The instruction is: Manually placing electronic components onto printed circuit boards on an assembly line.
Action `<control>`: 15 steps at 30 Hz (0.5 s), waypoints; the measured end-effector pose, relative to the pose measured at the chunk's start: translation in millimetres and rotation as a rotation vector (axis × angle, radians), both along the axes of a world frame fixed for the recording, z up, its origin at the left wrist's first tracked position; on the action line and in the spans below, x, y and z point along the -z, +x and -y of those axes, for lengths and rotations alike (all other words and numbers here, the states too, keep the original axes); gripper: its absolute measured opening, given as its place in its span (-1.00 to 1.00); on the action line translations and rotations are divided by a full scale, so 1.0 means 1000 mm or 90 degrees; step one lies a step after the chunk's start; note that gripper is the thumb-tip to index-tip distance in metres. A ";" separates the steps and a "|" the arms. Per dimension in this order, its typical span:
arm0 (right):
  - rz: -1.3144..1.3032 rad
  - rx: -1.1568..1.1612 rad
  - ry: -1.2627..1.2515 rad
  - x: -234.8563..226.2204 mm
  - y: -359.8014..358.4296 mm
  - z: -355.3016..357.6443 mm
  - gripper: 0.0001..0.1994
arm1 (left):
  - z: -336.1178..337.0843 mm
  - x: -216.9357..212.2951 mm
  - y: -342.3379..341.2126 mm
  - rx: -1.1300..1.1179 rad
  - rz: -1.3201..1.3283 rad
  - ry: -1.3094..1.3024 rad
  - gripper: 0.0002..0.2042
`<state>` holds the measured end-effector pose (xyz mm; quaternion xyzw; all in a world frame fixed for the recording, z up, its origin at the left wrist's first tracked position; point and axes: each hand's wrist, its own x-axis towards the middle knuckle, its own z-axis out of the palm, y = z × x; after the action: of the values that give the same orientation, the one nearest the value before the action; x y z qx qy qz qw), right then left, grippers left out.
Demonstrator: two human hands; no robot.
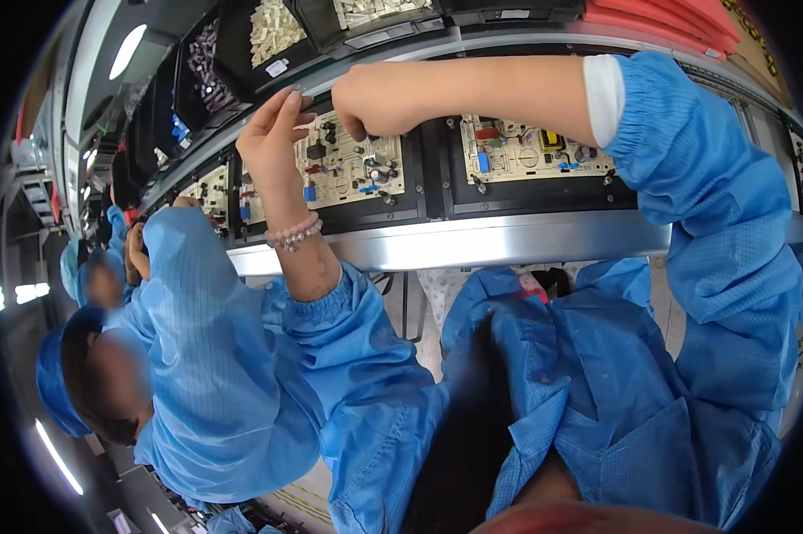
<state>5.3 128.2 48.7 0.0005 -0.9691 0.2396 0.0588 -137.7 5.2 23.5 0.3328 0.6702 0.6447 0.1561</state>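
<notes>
Hair (466,427): a dark, smooth length hanging at the bottom centre, in front of the blue smock (597,356).
Sleeves: checked blue fabric, loosely creased, with gathered elastic ends; a white cuff (604,100) shows at the right one.
Co-worker (214,374): close at the left, in matching blue cloth and a cap.
Steel rail (482,242): smooth, shiny, running along the near side of the boards.
Left hand (272,142): raised over the board, thumb and forefinger brought together; whether they pinch anything, I cannot tell. A pink beaded bracelet (295,234) rings the wrist.
Right hand (379,100): fingers curled downward over the board's far part, hiding it; its grip cannot be made out.
Circuit board (341,181): below both hands, flat and cream, dotted with cylinders and blocks, set in a black frame (434,178).
Second board (526,160): to the right, beneath the right forearm, similarly populated.
Bins: black, beyond the boards, holding cream connectors (275,31) and purplish parts (204,71).
Foam sheets (664,27): red, stacked, far right.
</notes>
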 end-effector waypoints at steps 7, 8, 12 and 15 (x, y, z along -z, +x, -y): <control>0.016 0.027 0.074 0.011 -0.011 0.007 -0.78 | -0.006 0.006 -0.004 0.046 -0.026 -0.040 -0.79; 0.028 0.037 0.057 0.008 -0.011 0.008 -0.79 | -0.006 0.005 -0.005 0.034 -0.038 -0.046 -0.79; 0.026 0.027 0.073 0.007 -0.009 0.008 -0.79 | -0.006 0.005 -0.006 0.024 -0.048 -0.051 -0.80; 0.036 0.028 0.070 0.009 -0.011 0.007 -0.79 | -0.007 0.007 -0.007 0.010 -0.051 -0.060 -0.80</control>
<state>-5.5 121.0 40.2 -0.0242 -0.9818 0.1846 0.0366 -144.5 12.4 16.8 0.3556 0.7028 0.5978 0.1495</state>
